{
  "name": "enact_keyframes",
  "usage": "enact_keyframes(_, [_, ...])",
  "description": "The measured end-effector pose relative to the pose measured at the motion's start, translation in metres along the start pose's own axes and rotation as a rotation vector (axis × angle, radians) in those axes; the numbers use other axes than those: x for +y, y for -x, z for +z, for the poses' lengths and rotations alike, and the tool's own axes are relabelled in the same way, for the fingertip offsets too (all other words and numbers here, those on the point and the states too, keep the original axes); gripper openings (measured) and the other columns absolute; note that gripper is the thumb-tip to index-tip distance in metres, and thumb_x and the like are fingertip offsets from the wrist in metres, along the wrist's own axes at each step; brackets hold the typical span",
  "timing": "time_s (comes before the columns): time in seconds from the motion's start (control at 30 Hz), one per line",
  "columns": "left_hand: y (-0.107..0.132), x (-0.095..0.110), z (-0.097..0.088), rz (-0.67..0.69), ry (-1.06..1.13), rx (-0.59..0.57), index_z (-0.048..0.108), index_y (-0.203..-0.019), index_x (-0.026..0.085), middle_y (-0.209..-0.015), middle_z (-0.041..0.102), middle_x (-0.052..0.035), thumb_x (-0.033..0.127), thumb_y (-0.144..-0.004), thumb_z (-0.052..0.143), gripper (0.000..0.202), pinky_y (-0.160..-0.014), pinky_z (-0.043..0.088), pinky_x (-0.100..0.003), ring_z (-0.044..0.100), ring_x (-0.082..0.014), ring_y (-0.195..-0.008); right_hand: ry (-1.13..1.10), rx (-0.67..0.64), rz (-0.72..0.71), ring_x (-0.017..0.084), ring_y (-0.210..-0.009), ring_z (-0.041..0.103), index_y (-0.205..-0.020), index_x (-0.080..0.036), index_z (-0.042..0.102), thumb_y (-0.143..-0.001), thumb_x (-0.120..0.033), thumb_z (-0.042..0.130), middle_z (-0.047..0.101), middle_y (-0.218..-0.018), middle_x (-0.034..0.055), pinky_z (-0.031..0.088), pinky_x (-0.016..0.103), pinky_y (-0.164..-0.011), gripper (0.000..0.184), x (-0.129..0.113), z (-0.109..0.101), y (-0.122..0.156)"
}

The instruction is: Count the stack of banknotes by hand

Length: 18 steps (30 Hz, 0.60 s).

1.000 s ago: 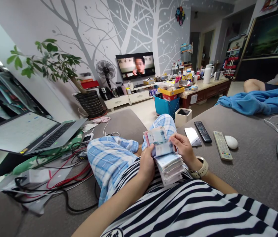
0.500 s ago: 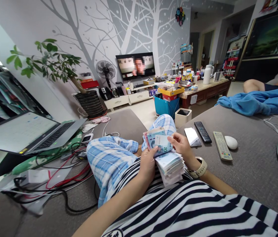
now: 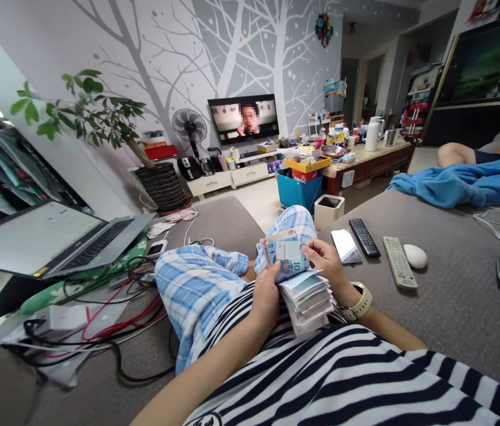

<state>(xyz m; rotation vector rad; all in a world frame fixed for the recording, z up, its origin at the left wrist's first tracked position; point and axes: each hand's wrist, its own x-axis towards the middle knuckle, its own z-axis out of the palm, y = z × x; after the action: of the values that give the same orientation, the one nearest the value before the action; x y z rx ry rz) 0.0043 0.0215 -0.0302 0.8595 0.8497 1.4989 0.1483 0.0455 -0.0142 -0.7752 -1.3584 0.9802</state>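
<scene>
A thick stack of banknotes [image 3: 308, 299] rests against my striped shirt in my lap. My left hand [image 3: 264, 297] grips the stack's left side, thumb over the notes folded upward. My right hand [image 3: 328, 262], a watch on its wrist, pinches the top blue-green note [image 3: 291, 258] at its right edge and holds it bent up against the raised bundle. My knees in blue plaid trousers [image 3: 196, 284] lie just beyond the hands.
On the grey sofa to my right lie a phone [image 3: 346, 245], a black remote [image 3: 364, 236], a pale remote [image 3: 399, 261] and a white mouse [image 3: 415, 255]. An open laptop [image 3: 50, 236] and tangled cables [image 3: 99, 319] sit left. Another person's leg [image 3: 458, 154] rests beside a blue blanket far right.
My right hand has peeled one more note off the flat stack and folded it up against the raised bundle. The left hand has stayed in place on the stack.
</scene>
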Motion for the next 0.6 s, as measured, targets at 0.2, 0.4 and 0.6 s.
enact_keyframes(0.2, [-0.008, -0.009, -0.005, -0.002, 0.020, 0.102, 0.072, -0.092, 0.013, -0.091, 0.074, -0.0075, 0.040, -0.072, 0.065, 0.034, -0.086, 0.049, -0.039, 0.067, -0.0237, -0.085, -0.012, 0.005, 0.000, 0.011, -0.053, 0.034, -0.061, -0.019, 0.045, -0.083, -0.044, 0.058, 0.037, -0.056, -0.0048, 0.026, 0.025, -0.050, 0.035, -0.003, 0.000, 0.003])
enact_keyframes(0.4, [-0.008, -0.009, -0.007, 0.057, -0.033, 0.137, 0.072, -0.090, 0.013, -0.093, 0.074, -0.0077, 0.037, -0.071, 0.064, 0.032, -0.089, 0.048, -0.039, 0.066, -0.0238, -0.090, -0.035, -0.024, -0.011, 0.011, -0.053, 0.033, -0.059, -0.019, 0.044, -0.082, -0.041, 0.059, 0.037, -0.055, -0.0046, 0.026, 0.025, -0.050, 0.034, -0.011, 0.000, 0.008])
enact_keyframes(0.6, [-0.007, -0.007, -0.009, 0.072, -0.091, 0.164, 0.072, -0.084, 0.012, -0.090, 0.073, -0.0097, 0.036, -0.069, 0.065, 0.030, -0.089, 0.046, -0.039, 0.064, -0.0253, -0.090, -0.045, -0.045, -0.011, 0.011, -0.053, 0.034, -0.060, -0.020, 0.044, -0.084, -0.041, 0.058, 0.038, -0.056, -0.0042, 0.026, 0.025, -0.051, 0.034, -0.012, 0.000, 0.008])
